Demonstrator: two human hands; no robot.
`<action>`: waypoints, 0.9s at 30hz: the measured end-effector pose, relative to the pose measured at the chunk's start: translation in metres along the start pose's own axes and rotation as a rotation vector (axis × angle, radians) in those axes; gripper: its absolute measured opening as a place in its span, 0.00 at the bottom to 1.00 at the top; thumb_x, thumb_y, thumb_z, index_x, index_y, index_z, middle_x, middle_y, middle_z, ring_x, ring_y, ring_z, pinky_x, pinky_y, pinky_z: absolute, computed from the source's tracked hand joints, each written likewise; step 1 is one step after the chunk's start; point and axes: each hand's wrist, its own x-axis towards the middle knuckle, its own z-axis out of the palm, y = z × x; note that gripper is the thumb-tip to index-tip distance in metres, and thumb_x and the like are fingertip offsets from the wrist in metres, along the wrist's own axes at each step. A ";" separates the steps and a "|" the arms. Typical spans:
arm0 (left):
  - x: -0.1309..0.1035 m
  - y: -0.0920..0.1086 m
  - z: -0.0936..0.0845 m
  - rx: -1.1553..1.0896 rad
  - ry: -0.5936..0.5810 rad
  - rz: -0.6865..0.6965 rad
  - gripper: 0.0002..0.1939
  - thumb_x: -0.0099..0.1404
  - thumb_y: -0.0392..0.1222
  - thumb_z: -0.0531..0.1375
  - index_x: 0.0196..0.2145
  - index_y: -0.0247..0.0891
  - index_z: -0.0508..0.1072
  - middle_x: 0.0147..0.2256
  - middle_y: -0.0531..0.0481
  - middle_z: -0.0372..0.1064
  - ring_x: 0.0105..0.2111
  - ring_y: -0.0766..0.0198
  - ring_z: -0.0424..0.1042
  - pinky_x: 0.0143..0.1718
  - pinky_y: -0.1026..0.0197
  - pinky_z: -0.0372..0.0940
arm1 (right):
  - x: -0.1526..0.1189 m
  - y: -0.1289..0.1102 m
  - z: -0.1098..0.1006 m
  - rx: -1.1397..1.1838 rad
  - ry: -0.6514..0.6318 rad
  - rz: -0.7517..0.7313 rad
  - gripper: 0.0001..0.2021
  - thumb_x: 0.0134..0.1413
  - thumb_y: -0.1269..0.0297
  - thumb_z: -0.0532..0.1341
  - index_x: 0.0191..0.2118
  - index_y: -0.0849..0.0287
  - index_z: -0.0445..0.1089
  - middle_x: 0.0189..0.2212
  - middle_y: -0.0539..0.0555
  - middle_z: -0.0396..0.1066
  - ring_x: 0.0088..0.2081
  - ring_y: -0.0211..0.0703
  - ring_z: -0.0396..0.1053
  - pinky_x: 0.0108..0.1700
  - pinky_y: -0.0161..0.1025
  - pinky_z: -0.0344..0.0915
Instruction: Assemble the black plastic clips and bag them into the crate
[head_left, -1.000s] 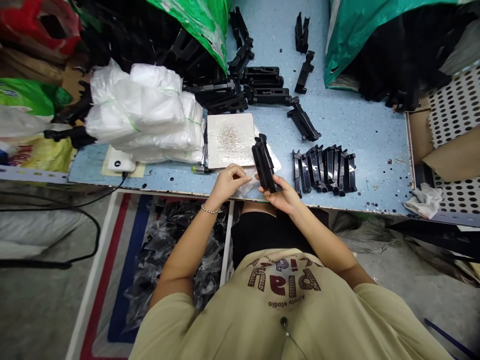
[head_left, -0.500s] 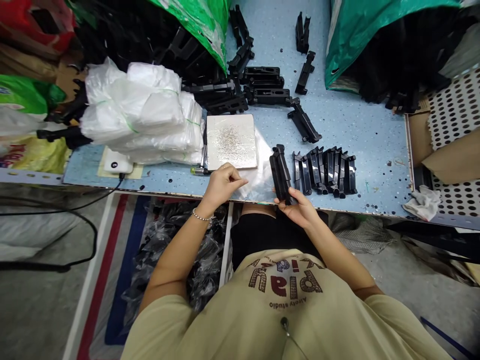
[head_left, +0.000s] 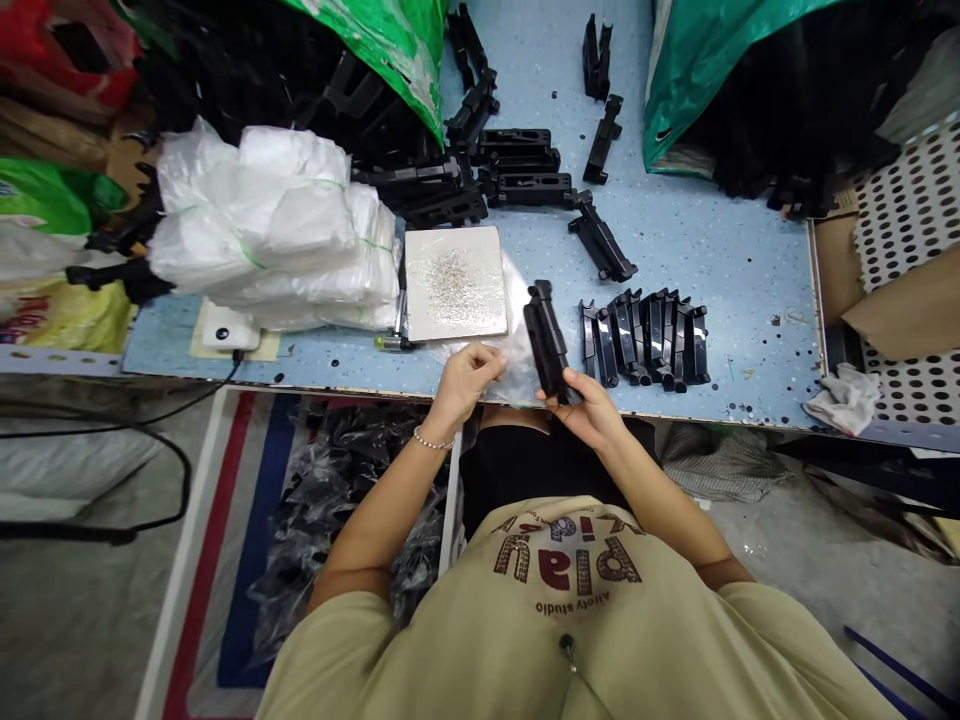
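My right hand [head_left: 589, 405] grips the lower end of a long black plastic part [head_left: 547, 340], which stands tilted over the front edge of the blue table. Thumb and fingers of my left hand [head_left: 472, 375] are pinched together at the near side of a clear plastic bag [head_left: 519, 375]. This bag lies flat, partly under a pale square block [head_left: 456, 285] with a speckled, worn top. Right of the held part, several like black parts [head_left: 645, 340] stand side by side in a row. The black part and my left hand are apart.
Bundled clear bags [head_left: 277, 230] are piled at the left, near a white device [head_left: 229, 325] with a cable. More black parts [head_left: 525, 187] lie loose farther back. Green sacks [head_left: 671, 90] of black parts stand behind. Below the table, a bin [head_left: 330, 500] holds bagged items.
My left hand has moved right along the bag, toward the black part. My right hand has shifted slightly left, still holding that part. The whole view has shifted a little.
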 end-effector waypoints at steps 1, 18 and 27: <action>-0.003 0.002 -0.004 0.080 0.052 0.113 0.19 0.55 0.50 0.72 0.25 0.38 0.67 0.31 0.51 0.71 0.28 0.67 0.69 0.32 0.62 0.66 | -0.001 -0.003 -0.003 0.007 0.017 -0.021 0.15 0.48 0.53 0.72 0.34 0.57 0.72 0.29 0.51 0.76 0.32 0.41 0.76 0.32 0.35 0.72; -0.013 -0.007 -0.019 0.917 0.010 0.507 0.13 0.65 0.32 0.58 0.44 0.39 0.80 0.44 0.42 0.75 0.43 0.54 0.74 0.47 0.52 0.70 | -0.012 -0.014 -0.006 -0.113 -0.040 -0.100 0.17 0.47 0.55 0.74 0.40 0.59 0.77 0.31 0.51 0.77 0.32 0.39 0.75 0.35 0.33 0.70; -0.017 -0.001 -0.015 0.860 -0.131 0.662 0.30 0.69 0.28 0.54 0.67 0.42 0.64 0.62 0.39 0.67 0.48 0.60 0.77 0.51 0.57 0.75 | -0.056 0.011 -0.040 0.108 -0.395 0.414 0.22 0.63 0.48 0.59 0.44 0.67 0.73 0.28 0.56 0.76 0.18 0.30 0.57 0.17 0.28 0.53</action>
